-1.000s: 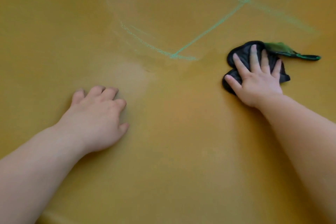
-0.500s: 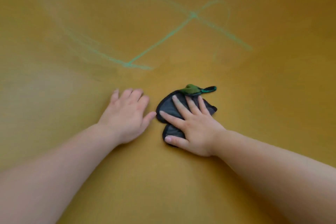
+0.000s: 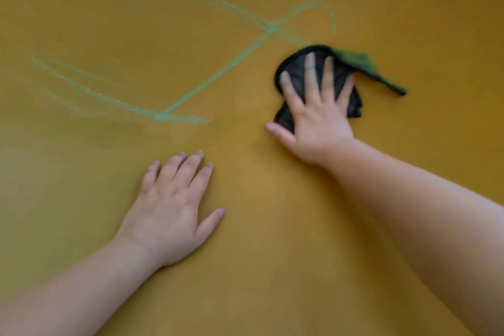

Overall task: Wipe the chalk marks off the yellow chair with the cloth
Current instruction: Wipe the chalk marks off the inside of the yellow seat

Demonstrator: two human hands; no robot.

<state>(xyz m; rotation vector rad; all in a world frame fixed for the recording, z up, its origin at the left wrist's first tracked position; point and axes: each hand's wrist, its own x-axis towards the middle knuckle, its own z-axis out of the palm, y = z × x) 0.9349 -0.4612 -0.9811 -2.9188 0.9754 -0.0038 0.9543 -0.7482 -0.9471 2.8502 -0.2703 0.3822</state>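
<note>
Half a second ago the right hand [image 3: 319, 114] pressed the cloth [image 3: 296, 68] just beside the left hand [image 3: 174, 204]; now both have swept up and to the right, well apart from it, reaching the right end of the green chalk marks [image 3: 218, 73]. The cloth's green tail [image 3: 365, 63] now trails out to the right.

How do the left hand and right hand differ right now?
The right hand presses flat on the dark cloth, fingers spread; the left hand rests bare on the yellow chair, fingers closer together. The right hand lies farther forward, beside the green chalk marks; the left hand sits short of them. Both lie palm down.
</note>
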